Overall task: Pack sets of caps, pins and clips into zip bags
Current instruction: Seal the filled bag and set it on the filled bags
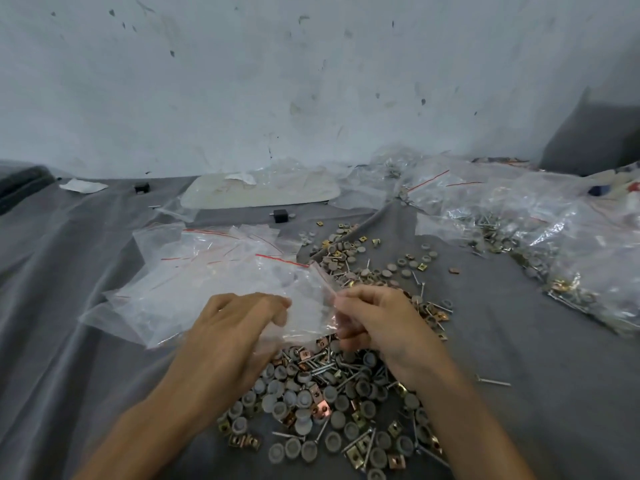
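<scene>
A clear zip bag (pixel 308 299) with a red seal line hangs between both hands above the parts pile. My left hand (pixel 235 330) grips its left side with curled fingers. My right hand (pixel 377 317) pinches its right edge near the mouth. Under the hands lies a heap of grey round caps (pixel 304 400), metal pins (pixel 325 368) and brass-coloured clips (pixel 322 408) on the grey cloth. A stack of empty zip bags (pixel 194 271) lies just left of the held bag.
Filled bags (pixel 540 216) of parts are piled at the right. A white tray (pixel 259 194) under loose plastic sits at the back by the wall. Two small black blocks (pixel 280 215) and a stray pin (pixel 491 381) lie on the cloth.
</scene>
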